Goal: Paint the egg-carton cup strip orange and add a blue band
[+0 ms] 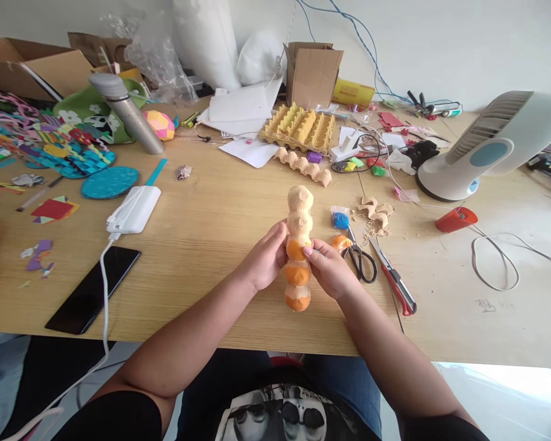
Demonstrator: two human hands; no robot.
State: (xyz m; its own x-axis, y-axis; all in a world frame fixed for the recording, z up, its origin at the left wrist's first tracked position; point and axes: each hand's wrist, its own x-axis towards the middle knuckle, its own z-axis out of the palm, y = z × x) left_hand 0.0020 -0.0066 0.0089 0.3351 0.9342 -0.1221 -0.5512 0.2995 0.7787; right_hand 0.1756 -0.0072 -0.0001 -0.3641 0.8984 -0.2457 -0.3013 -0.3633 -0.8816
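Between my two hands is an egg carton strip (298,274), a row of several bumps held lengthwise away from me. Its near bumps are covered in orange, while the far ones are bare pale cardboard. My left hand (267,256) grips its left edge. On the right edge, my right hand (331,264) pinches it with the thumb on an orange bump. Just beyond my right hand lie an orange lump (341,243) of what looks like modelling clay, a blue clay packet (340,218) and black-handled scissors (362,260).
A red utility knife (398,283) and cut carton scraps (375,211) lie right. Farther back are a yellow egg tray (298,127), another carton strip (303,165) and a white fan (477,147). A power bank (135,210), phone (94,288) and steel bottle (133,116) stand or lie left.
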